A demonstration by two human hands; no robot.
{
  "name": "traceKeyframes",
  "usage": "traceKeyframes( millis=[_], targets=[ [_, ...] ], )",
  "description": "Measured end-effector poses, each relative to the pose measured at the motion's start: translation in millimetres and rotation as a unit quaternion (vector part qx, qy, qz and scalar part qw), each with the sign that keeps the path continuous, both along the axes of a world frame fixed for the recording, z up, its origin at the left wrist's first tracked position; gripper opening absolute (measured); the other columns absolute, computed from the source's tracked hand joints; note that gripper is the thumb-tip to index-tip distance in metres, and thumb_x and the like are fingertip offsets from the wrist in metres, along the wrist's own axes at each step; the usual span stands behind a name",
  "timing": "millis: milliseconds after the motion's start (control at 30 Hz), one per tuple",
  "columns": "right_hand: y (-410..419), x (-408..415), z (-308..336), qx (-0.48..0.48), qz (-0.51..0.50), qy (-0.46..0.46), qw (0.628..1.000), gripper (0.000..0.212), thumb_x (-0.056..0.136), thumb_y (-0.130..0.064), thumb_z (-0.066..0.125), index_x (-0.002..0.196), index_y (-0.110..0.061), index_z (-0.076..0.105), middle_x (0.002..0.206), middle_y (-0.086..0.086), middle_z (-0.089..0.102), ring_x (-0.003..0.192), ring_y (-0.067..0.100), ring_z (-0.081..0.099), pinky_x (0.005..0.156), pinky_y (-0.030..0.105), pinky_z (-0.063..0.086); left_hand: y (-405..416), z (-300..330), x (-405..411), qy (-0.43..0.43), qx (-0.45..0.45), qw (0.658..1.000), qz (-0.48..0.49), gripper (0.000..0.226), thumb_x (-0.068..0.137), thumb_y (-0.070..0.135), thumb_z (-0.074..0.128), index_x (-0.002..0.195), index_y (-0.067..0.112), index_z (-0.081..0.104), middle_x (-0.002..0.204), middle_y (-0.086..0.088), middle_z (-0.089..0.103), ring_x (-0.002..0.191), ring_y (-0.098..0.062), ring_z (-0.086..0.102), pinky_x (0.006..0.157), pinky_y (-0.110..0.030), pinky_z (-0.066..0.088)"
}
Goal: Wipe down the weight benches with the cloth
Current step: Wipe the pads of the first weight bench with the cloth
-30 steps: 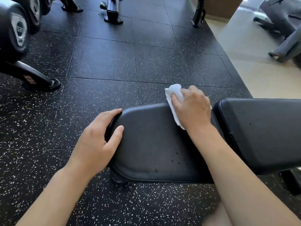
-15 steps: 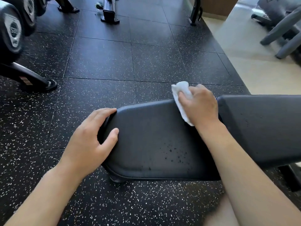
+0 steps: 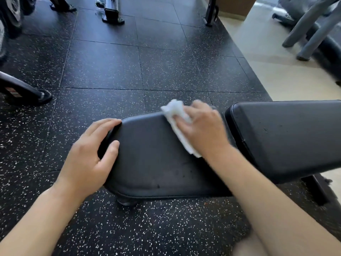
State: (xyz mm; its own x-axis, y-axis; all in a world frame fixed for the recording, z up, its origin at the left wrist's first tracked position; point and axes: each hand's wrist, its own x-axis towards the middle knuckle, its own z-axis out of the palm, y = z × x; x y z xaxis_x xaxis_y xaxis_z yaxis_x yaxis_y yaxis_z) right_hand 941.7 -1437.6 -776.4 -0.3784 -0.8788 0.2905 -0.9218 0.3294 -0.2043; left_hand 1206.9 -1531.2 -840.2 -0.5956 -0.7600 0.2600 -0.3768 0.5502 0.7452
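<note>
A black padded weight bench lies across the middle: its seat pad (image 3: 156, 163) in front of me and its longer back pad (image 3: 287, 137) to the right, with a gap between them. My right hand (image 3: 203, 132) presses a crumpled white cloth (image 3: 177, 115) onto the far right part of the seat pad, fingers curled over it. Dark specks dot the seat pad's near side. My left hand (image 3: 90, 157) grips the seat pad's left end, fingers round the edge and thumb on top.
Black speckled rubber floor tiles (image 3: 166, 67) surround the bench. A dumbbell rack foot (image 3: 27, 91) stands at the left, and machine bases (image 3: 112, 13) at the far end. Grey machine legs (image 3: 311, 30) stand on the pale floor at the right.
My right hand with the cloth has slid left along the far side of the seat pad, away from the gap. My left hand keeps its grip on the pad's end.
</note>
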Motion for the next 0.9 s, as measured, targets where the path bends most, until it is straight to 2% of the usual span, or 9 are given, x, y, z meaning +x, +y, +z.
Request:
traceKeyframes(
  millis=[133, 267, 333, 400, 533, 600, 667, 800, 900],
  targets=[
    [9.2, -10.8, 5.7, 0.006, -0.050, -0.013, 0.999, 0.033, 0.100, -0.043, 0.060, 0.090, -0.013, 0.070, 0.088, 0.003, 0.049, 0.090, 0.035, 0.060, 0.083, 0.048, 0.046, 2.7, 3.9, -0.8, -0.001, 0.000, 1.000, 0.006, 0.046, 0.097, 0.027, 0.053, 0.142, 0.021, 0.061, 0.147, 0.012, 0.055, 0.138, -0.008, 0.051, 0.118, -0.016, 0.030],
    [33.6, 72.8, -3.7, 0.007, 0.120, 0.005, 0.993, 0.038, 0.104, -0.050, 0.040, 0.105, -0.026, 0.070, 0.084, 0.001, 0.050, 0.077, 0.028, 0.054, 0.069, 0.047, 0.044, 3.8, 6.2, -1.4, -0.004, -0.001, 1.000, 0.004, 0.045, 0.098, 0.026, 0.053, 0.142, 0.020, 0.062, 0.149, 0.011, 0.055, 0.139, -0.011, 0.051, 0.121, -0.025, 0.034],
    [52.6, 100.4, -7.7, -0.024, 0.206, -0.040, 0.977, 0.037, 0.104, -0.045, 0.049, 0.087, -0.018, 0.067, 0.078, 0.001, 0.050, 0.069, 0.025, 0.047, 0.062, 0.044, 0.039, 4.7, 7.0, -1.0, -0.004, -0.001, 1.000, 0.001, 0.045, 0.098, 0.025, 0.052, 0.142, 0.020, 0.062, 0.149, 0.011, 0.054, 0.140, -0.012, 0.050, 0.121, -0.034, 0.037],
    [61.4, 93.8, -9.1, -0.030, 0.243, -0.032, 0.969, 0.034, 0.101, -0.040, 0.061, 0.080, -0.014, 0.065, 0.077, 0.002, 0.052, 0.067, 0.024, 0.047, 0.062, 0.041, 0.038, 6.7, 8.8, -0.4, -0.010, -0.007, 1.000, -0.001, 0.045, 0.098, 0.026, 0.052, 0.142, 0.020, 0.063, 0.150, 0.011, 0.054, 0.141, -0.013, 0.049, 0.122, -0.031, 0.034],
    [48.4, 27.3, 0.9, -0.015, 0.141, -0.008, 0.990, 0.020, 0.090, -0.033, 0.076, 0.084, -0.014, 0.074, 0.079, 0.006, 0.057, 0.072, 0.030, 0.059, 0.069, 0.044, 0.049, 14.2, 12.9, -1.2, -0.043, -0.032, 0.998, -0.018, 0.048, 0.094, 0.031, 0.057, 0.141, 0.021, 0.064, 0.154, 0.009, 0.051, 0.142, -0.015, 0.046, 0.122, -0.016, 0.024],
    [40.9, -1.3, 7.1, -0.024, 0.046, -0.045, 0.998, 0.022, 0.093, -0.031, 0.075, 0.084, -0.011, 0.074, 0.079, 0.007, 0.053, 0.075, 0.031, 0.056, 0.074, 0.050, 0.050, 17.5, 13.5, -2.1, -0.055, -0.033, 0.998, -0.027, 0.050, 0.093, 0.032, 0.058, 0.142, 0.021, 0.063, 0.156, 0.009, 0.048, 0.144, -0.016, 0.043, 0.122, -0.015, 0.021],
    [39.8, -0.1, 8.5, -0.032, 0.023, -0.049, 0.998, 0.022, 0.093, -0.031, 0.074, 0.084, -0.011, 0.073, 0.079, 0.005, 0.050, 0.075, 0.029, 0.054, 0.075, 0.052, 0.049, 19.5, 14.3, -2.6, -0.060, -0.029, 0.997, -0.027, 0.050, 0.094, 0.033, 0.058, 0.142, 0.022, 0.063, 0.157, 0.009, 0.046, 0.145, -0.016, 0.040, 0.122, -0.013, 0.019],
    [54.4, 72.7, -2.1, -0.056, 0.154, -0.032, 0.986, 0.021, 0.095, -0.039, 0.066, 0.087, -0.020, 0.068, 0.077, 0.004, 0.054, 0.067, 0.028, 0.053, 0.062, 0.046, 0.046, 19.0, 15.8, -3.8, -0.063, -0.038, 0.997, -0.026, 0.048, 0.095, 0.034, 0.053, 0.141, 0.021, 0.063, 0.156, 0.008, 0.048, 0.144, -0.017, 0.042, 0.121, -0.014, 0.020],
    [65.8, 95.7, -11.6, -0.046, 0.239, -0.023, 0.970, 0.030, 0.098, -0.042, 0.065, 0.086, -0.015, 0.071, 0.078, 0.001, 0.054, 0.068, 0.023, 0.049, 0.063, 0.040, 0.038, 18.5, 16.1, -6.5, -0.051, -0.036, 0.998, -0.020, 0.044, 0.097, 0.022, 0.052, 0.138, 0.020, 0.065, 0.154, 0.008, 0.050, 0.143, -0.017, 0.044, 0.121, -0.017, 0.023]
  ],
)
